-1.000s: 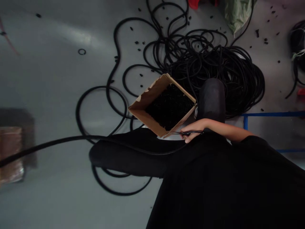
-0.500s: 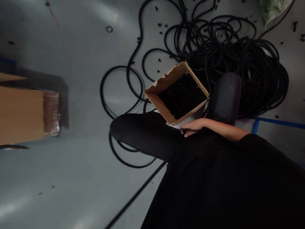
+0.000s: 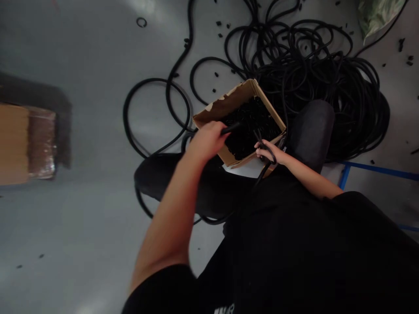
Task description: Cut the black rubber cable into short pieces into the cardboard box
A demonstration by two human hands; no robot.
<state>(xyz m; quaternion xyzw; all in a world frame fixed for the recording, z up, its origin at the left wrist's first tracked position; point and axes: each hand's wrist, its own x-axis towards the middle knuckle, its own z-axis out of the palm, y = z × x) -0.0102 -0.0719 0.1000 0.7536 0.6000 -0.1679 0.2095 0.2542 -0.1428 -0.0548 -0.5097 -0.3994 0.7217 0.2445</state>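
Observation:
My left hand [image 3: 209,136] is closed around a length of black rubber cord [image 3: 231,127], whose end sticks out over the cardboard box [image 3: 225,158]. My right hand [image 3: 270,151], at the box's near right edge, grips a pair of scissors [image 3: 272,158] by the dark handles. Their blades point up and left over the box and look slightly apart, though blur hides the exact gap. Inside the box lies a heap of small black pieces [image 3: 252,126]. The box stands between my legs.
A large tangle of black cord [image 3: 327,83] covers the floor beyond my right knee. Loose black bits and a small black ring [image 3: 141,22] are scattered about. Another carton [image 3: 13,144] lies at the left, a greenish sack [image 3: 376,17] at top right, and blue tape [image 3: 382,168] marks the floor.
My left hand has come into view from the left and over the box, bringing the cord. My right hand has moved up to the box's edge with the scissors.

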